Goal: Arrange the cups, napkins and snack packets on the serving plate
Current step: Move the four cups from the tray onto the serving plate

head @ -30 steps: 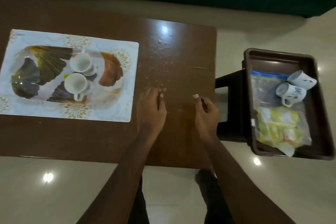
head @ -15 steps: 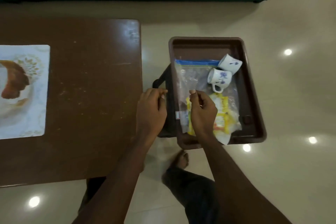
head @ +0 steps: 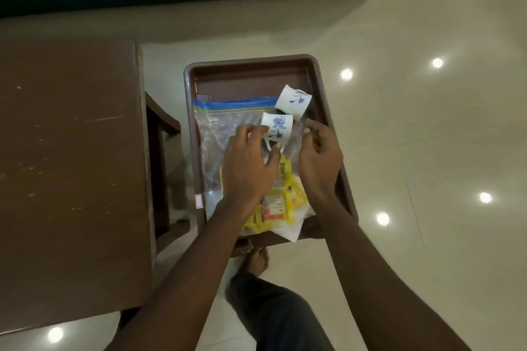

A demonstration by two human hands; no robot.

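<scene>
Two white cups with blue flowers lie in a brown tray point(head: 245, 62). My left hand point(head: 248, 164) grips the nearer cup point(head: 279, 127), fingers on its left side and thumb by the handle. The farther cup point(head: 294, 100) lies tilted just behind it. My right hand point(head: 319, 157) hovers to the right of the cups with loosely curled fingers, and I see nothing held in it. Under the cups lies a clear zip bag point(head: 216, 125) with a blue strip. Yellow snack packets point(head: 273, 205) sit at the tray's near end. The serving plate is out of view.
The brown wooden table point(head: 71, 151) fills the left side. The tray rests on a dark stool point(head: 162, 134) beside the table's right edge. My leg and bare foot point(head: 258, 261) are on the glossy tiled floor below the tray.
The view swung right, away from the plate and onto the tray. Both hands moved forward over the tray, and my left hand took hold of the nearer cup.
</scene>
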